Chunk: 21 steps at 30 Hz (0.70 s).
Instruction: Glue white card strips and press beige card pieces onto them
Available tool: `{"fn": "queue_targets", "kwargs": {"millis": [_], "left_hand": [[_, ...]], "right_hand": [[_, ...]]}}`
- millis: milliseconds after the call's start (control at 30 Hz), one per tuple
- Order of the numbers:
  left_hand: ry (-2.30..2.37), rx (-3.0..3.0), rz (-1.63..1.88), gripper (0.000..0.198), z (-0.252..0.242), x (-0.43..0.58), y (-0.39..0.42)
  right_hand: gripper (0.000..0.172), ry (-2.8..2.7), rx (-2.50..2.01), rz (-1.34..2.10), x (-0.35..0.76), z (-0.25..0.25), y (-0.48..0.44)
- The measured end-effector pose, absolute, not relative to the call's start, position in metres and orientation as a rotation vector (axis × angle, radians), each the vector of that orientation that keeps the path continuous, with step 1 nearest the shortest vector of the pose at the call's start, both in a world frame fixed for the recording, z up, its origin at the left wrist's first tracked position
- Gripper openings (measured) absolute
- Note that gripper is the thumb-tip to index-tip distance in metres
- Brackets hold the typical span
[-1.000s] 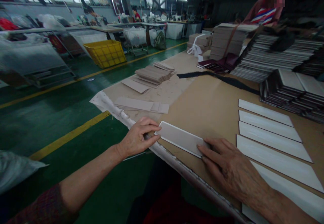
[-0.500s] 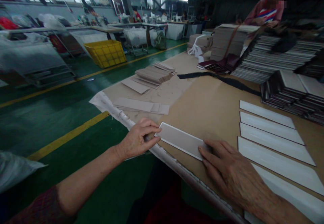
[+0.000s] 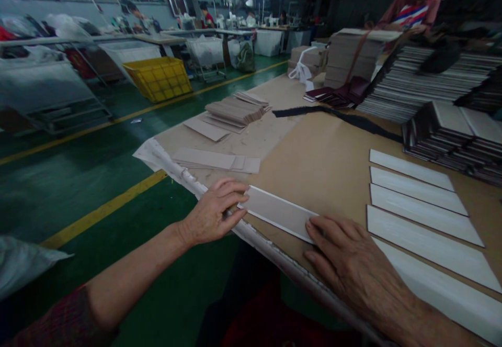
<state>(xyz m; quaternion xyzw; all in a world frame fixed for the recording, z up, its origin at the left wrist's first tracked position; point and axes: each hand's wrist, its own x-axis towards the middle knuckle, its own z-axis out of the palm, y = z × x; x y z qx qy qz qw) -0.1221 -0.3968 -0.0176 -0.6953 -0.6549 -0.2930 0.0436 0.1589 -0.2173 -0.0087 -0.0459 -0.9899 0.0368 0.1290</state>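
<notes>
A long grey cardboard strip (image 3: 280, 213) lies on a slightly larger white-edged piece near the table's front edge. My left hand (image 3: 215, 208) is at its left end, closed with fingertips and thumb at the corner. At the right end, my right hand (image 3: 349, 258) rests its fingertips on the strip, the thumb spread apart near the edge. Right of that hand, several white strips with dark edges (image 3: 411, 190) lie in a row. Beyond my left hand are a few loose cardboard strips (image 3: 212, 158).
A fanned stack of cardboard pieces (image 3: 235, 111) lies farther back on the brown table (image 3: 314, 153). A black band (image 3: 337, 116) crosses it. Tall stacks of boards (image 3: 427, 80) stand at right, a person (image 3: 411, 12) behind them. A yellow basket (image 3: 160, 77) stands on the green floor.
My right thumb has moved away from the strip's near edge. The left hand keeps its place at the other end. The whole view has shifted slightly.
</notes>
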Motion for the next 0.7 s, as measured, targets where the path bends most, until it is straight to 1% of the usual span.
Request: {"fn": "queue_targets", "kwargs": {"millis": [133,200,267,400,467,567,600,633,700], "left_hand": [[-1.998,-2.217,-0.769,0.024,-0.015,-0.124,-0.397],[-1.994,-2.239,-0.718,0.024,-0.014,-0.125,-0.397],[-1.996,-2.253,-0.640,0.030,-0.013,-0.125,-0.396],[-1.980,-2.272,-0.419,0.051,-0.011,-0.126,-0.396],[-1.972,-2.279,-0.356,0.054,-0.010,-0.127,-0.398],[-1.933,-2.273,-0.318,0.061,-0.013,-0.131,-0.405],[-1.909,-2.255,-0.314,0.062,-0.018,-0.133,-0.408],[-1.890,-2.224,-0.330,0.062,-0.023,-0.136,-0.410],[-1.813,-2.142,-0.457,0.054,-0.038,-0.141,-0.412]], "right_hand": [[0.037,-2.919,-0.149,0.105,0.157,-0.002,-0.222],[0.040,-2.948,-0.158,0.137,0.156,0.001,-0.224],[0.047,-2.971,-0.181,0.165,0.155,0.002,-0.228],[0.067,-2.990,-0.329,0.227,0.157,0.002,-0.236],[0.075,-2.995,-0.355,0.304,0.161,0.001,-0.242],[0.087,-2.980,-0.275,0.357,0.164,-0.008,-0.251],[0.087,-2.975,-0.235,0.325,0.162,-0.014,-0.253],[0.082,-2.968,-0.197,0.262,0.159,-0.021,-0.255],[0.061,-2.964,-0.145,0.116,0.149,-0.034,-0.255]]}}
